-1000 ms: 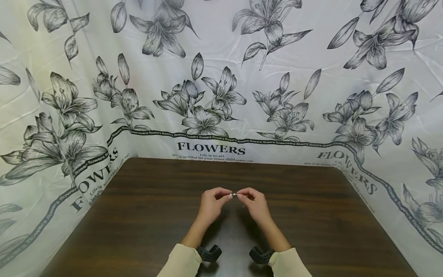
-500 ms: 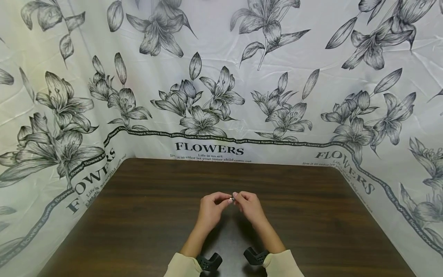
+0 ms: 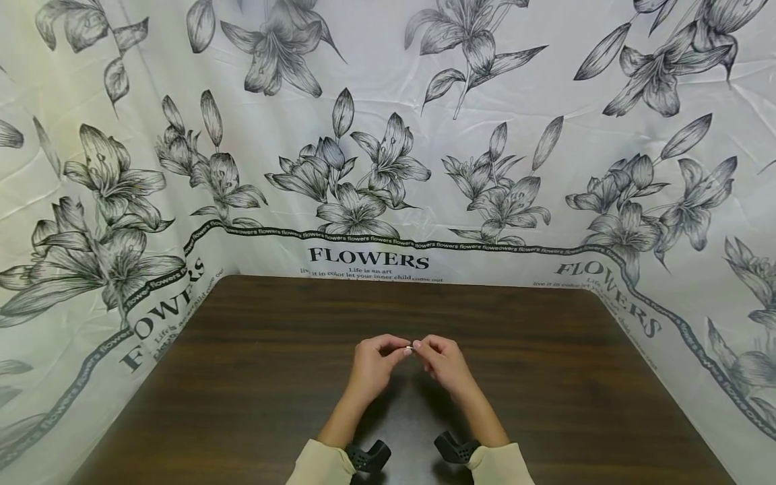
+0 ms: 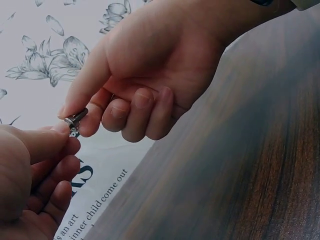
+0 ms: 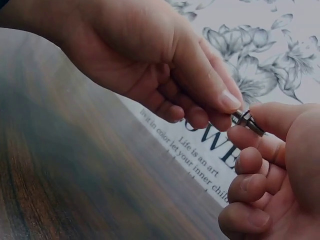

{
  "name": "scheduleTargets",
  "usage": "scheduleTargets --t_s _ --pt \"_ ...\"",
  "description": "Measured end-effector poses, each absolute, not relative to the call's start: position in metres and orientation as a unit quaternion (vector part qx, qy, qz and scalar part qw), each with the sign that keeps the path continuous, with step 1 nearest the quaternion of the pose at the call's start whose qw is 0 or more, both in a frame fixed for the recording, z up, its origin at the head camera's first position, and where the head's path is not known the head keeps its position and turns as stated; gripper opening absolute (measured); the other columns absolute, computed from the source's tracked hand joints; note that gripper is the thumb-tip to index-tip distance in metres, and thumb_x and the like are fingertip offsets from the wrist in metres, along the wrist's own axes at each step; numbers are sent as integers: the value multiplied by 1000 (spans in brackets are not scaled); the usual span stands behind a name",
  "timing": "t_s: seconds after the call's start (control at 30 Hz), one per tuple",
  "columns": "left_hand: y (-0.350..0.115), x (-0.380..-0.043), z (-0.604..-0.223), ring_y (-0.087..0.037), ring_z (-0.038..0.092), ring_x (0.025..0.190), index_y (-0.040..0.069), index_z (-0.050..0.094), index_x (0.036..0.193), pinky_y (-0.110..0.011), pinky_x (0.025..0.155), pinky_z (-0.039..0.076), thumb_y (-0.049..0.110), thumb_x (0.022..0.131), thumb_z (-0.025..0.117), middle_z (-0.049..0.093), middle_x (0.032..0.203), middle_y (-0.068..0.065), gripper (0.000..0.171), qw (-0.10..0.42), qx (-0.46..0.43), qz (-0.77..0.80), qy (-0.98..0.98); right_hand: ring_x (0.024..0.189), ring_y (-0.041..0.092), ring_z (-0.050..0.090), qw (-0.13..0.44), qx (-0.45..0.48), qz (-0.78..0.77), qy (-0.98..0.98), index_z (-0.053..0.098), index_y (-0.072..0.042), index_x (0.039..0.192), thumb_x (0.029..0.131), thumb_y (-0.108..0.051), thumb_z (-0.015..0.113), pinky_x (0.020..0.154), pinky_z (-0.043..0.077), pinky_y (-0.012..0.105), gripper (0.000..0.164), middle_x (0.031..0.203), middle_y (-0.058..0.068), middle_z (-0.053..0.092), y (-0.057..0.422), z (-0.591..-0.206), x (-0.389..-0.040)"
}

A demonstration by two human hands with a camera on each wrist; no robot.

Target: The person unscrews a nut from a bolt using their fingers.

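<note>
Between both hands is a small shiny metal bolt (image 5: 245, 119) with a threaded shaft and a nut-like hexagonal collar. My left hand (image 3: 368, 364) pinches one end of it between thumb and forefinger. From the other side, the thumb and forefinger of my right hand (image 3: 448, 365) grip the shaft near the collar. In the left wrist view the shaft of the bolt (image 4: 79, 115) slants up between the right fingertips. The remaining fingers of both hands are curled in beside the pinch. Much of the bolt is covered by the fingertips.
Both hands are over a dark wood-grain table (image 3: 273, 337) with rounded far corners. White cloth (image 3: 497, 81) printed with black lilies hangs around its back and sides. A black wrist device (image 3: 368, 458) sits at each cuff.
The hands have come closer together and slightly toward the body, so the gap between the fingertips has narrowed. The right hand has shifted its fingers on the bolt.
</note>
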State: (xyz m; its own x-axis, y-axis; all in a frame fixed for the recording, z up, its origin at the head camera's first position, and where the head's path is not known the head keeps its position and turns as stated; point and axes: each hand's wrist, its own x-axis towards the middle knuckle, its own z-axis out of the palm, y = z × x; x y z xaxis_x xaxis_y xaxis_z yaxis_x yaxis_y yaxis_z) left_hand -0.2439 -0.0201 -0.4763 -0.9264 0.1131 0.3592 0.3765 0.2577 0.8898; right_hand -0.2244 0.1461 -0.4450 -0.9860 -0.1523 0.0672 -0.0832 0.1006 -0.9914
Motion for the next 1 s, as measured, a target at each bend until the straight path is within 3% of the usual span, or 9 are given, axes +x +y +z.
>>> scheduleTargets --t_s 0.17,0.4,0.53,0.77,1.0 --pt "-21 -243 -474 -11 65 76 12 77 89 -27 66 52 15 82 78 72 84 4 7 104 -166 -594 -780 48 12 42 25 -75 -667 741 64 3 81 96 -10 62 47 36 22 20 59 5 49 148 -445 -222" --pt "-22 -241 -472 -13 66 77 10 77 89 -27 67 51 15 82 78 72 84 3 8 104 -158 -596 -781 51 13 44 16 -79 -668 739 62 15 94 95 -8 63 50 39 22 23 62 5 50 147 -444 -219" --pt "-24 -240 -471 -12 66 77 7 77 90 -27 68 52 15 83 78 72 84 4 11 97 -155 -594 -783 51 13 45 16 -74 -672 736 63 14 93 94 -7 63 50 39 22 21 63 6 50 145 -444 -217" --pt "-23 -241 -472 -12 66 77 12 77 88 -27 69 52 15 83 78 72 84 5 7 106 -156 -597 -780 52 13 45 9 -82 -701 708 65 9 98 92 -1 65 48 38 22 12 64 5 50 146 -453 -222" --pt "-22 -240 -471 -14 66 77 13 77 88 -27 68 52 15 82 78 72 83 5 7 125 -160 -602 -772 50 11 43 3 -99 -751 652 62 10 105 92 1 63 46 33 22 16 64 2 50 152 -475 -232"
